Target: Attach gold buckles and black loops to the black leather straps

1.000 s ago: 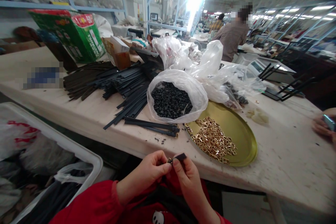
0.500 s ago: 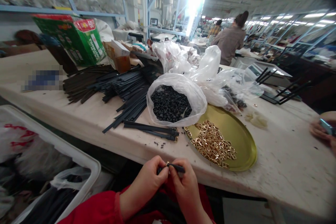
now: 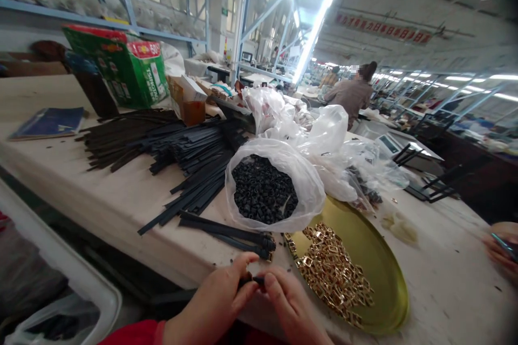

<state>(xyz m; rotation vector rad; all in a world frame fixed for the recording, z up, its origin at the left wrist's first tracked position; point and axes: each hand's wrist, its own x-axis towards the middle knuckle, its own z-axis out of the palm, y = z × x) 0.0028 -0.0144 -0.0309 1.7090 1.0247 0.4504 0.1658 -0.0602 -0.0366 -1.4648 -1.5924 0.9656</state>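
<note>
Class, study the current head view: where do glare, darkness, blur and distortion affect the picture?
Head view: the ceiling light is burnt out to white; glints sit on the buckles and clear plastic; the upper right corner falls dark; the distant person looks soft; the table seems slanted and stretched by the wide lens.

Left hand [image 3: 220, 294]: bare, raised from lower left; back of hand toward the camera.
Left index finger [image 3: 244, 260]: arched above the thumb, a gap showing between them.
Left thumb [image 3: 246, 292]: extended toward the right hand [image 3: 289, 302].
Left sleeve [image 3: 140, 332]: red, ending near the wrist.
Right hand: bare, angled up and leftward, fingers curled in a pinch.
Right thumb [image 3: 275, 288]: tip near the left fingertips.
Hands: close together, low centre.
</note>
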